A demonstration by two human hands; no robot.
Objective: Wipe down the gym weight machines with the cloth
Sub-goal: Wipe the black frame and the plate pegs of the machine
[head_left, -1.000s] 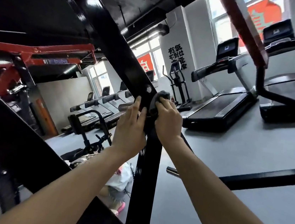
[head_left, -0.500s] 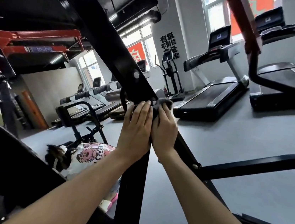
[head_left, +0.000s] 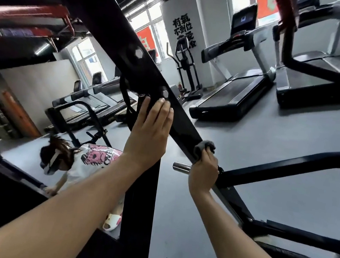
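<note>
Right grip [head_left: 203, 172]: curled round the grey cloth [head_left: 203, 147], pressing it on the diagonal black beam [head_left: 184, 128].
Left grip [head_left: 151, 128]: flat, fingers straight, resting on the upright post [head_left: 139, 215], 10 o'clock of the cloth.
Chrome peg [head_left: 181, 166]: just beside the right grip, at its 9 o'clock.

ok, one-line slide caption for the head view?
Right hand grips a grey cloth on the black diagonal beam; left hand rests flat higher up.
</note>
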